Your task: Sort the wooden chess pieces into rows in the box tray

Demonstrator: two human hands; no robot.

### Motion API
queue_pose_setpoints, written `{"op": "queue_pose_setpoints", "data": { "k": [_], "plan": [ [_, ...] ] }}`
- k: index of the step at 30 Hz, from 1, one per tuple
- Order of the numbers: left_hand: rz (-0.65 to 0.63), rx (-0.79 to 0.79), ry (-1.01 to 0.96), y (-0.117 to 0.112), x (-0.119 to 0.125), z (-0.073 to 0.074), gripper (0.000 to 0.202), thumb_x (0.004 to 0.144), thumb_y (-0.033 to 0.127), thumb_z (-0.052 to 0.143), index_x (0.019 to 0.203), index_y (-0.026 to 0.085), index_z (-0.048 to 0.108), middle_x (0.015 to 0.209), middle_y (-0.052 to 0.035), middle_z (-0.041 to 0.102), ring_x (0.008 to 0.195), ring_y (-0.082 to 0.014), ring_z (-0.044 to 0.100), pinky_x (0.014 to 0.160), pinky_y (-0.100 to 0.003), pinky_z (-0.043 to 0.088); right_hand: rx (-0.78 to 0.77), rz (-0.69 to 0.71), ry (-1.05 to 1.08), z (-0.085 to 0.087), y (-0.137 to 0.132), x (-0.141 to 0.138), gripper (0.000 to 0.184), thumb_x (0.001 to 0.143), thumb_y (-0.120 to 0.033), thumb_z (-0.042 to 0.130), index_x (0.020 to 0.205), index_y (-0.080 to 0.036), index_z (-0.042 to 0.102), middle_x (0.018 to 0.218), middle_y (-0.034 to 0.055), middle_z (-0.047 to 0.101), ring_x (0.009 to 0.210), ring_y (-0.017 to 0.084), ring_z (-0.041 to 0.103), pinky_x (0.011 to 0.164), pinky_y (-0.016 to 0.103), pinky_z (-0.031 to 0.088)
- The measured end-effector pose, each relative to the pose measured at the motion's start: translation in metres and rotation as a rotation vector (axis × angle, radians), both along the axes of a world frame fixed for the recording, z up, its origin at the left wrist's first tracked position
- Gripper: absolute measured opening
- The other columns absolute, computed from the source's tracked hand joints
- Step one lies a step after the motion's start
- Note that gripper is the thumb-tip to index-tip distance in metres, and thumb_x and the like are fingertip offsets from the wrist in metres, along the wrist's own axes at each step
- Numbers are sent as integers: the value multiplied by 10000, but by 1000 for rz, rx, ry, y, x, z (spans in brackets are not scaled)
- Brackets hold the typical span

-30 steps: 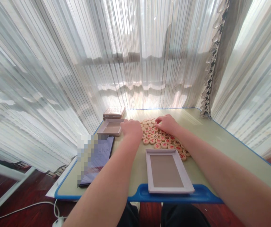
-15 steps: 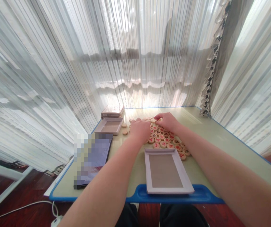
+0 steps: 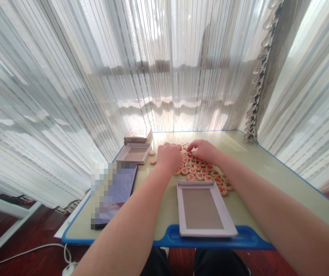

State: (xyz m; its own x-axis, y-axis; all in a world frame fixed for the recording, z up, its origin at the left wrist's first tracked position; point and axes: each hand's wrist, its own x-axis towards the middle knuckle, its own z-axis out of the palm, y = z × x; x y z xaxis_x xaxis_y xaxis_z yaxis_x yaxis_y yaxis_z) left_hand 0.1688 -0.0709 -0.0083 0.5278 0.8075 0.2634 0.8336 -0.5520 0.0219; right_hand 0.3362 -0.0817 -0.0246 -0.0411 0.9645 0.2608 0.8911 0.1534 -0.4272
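Observation:
A cluster of round wooden chess pieces with red and dark characters lies in the middle of the pale green table. My left hand rests palm down on the left side of the cluster, fingers curled over some pieces. My right hand sits on the far side of the cluster, fingertips pinched on pieces there; what it holds is hidden. Two loose pieces lie left of my left hand. An empty shallow white tray sits near the front edge.
A second empty tray and a stacked box stand at the back left. A dark tablet lies at the left edge. Sheer curtains surround the table. A white cable runs on the dark floor.
My left hand slid right onto the cluster, uncovering two loose pieces on its left. My right hand curled its fingertips in at the far side.

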Motion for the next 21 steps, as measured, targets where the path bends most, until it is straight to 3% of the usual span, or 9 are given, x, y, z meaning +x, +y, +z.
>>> {"op": "queue_pose_setpoints", "data": {
  "k": [7, 14, 21],
  "plan": [
    [-102, -53, 37, 3, 1, -6, 310, 823, 241, 403, 1012, 259, 648, 1048, -41, 667, 1044, -234, 513, 896, -392, 379, 13, -11, -110, -1, -4, 1, 254, 686, -155, 525, 804, -222, 739, 884, 19, 683, 850, 175, 575, 788, 261, 426],
    [-161, -103, 11, 4, 3, -12, 372, 882, 257, 299, 1093, 254, 605, 1182, -43, 615, 1232, -241, 404, 998, -472, 319, 46, 13, -150, -6, -2, 4, 269, 734, -173, 488, 821, -206, 740, 960, 35, 679, 898, 174, 582, 863, 261, 415],
    [-181, -94, 1, 2, 2, -14, 379, 905, 355, 264, 1072, 286, 597, 1269, -11, 544, 1251, -268, 373, 1016, -506, 296, 81, -252, -159, -11, 4, 23, 384, 744, -163, 477, 1081, -171, 662, 1135, 93, 632, 1072, 231, 536, 956, 315, 379]
  ]
}}
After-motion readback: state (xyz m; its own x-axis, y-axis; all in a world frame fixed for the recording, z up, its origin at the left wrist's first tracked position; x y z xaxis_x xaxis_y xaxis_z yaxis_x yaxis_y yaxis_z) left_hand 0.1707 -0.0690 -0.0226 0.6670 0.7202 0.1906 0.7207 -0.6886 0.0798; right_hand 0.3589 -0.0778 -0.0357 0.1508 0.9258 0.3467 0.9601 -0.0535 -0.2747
